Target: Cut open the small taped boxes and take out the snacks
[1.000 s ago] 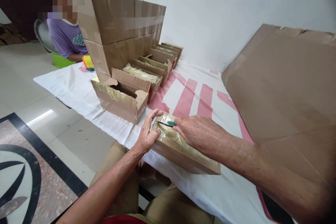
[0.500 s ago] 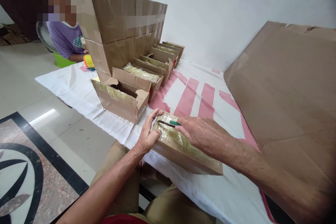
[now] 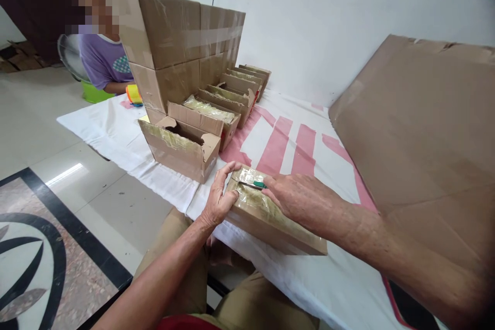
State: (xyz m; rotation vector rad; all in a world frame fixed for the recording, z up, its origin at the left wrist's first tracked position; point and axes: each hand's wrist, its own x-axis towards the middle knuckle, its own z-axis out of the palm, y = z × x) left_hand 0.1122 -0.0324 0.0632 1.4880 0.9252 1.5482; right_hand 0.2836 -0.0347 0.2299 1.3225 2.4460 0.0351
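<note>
A taped cardboard box (image 3: 278, 234) lies in front of me at the table's near edge, its top crossed by shiny clear tape. My left hand (image 3: 221, 193) grips its far left end, thumb on the top and fingers round the corner. In my right hand (image 3: 290, 193) is a green-handled utility knife (image 3: 259, 184). Its thin blade rests along the taped top, pointing towards my left hand. Whether the blade has gone through the tape, I cannot tell. My right fingers hide most of the knife's handle.
An open cardboard box (image 3: 181, 147) stands left of my hands, with a row of several more behind it. Stacked closed cartons (image 3: 170, 31) rise beyond. A large cardboard sheet (image 3: 425, 129) stands at the right. Across the table sits a person in a purple shirt (image 3: 102, 62).
The knife and my right hand have shifted slightly to the right along the box top. My left hand keeps its grip on the box end. The whole view has tilted a little.
</note>
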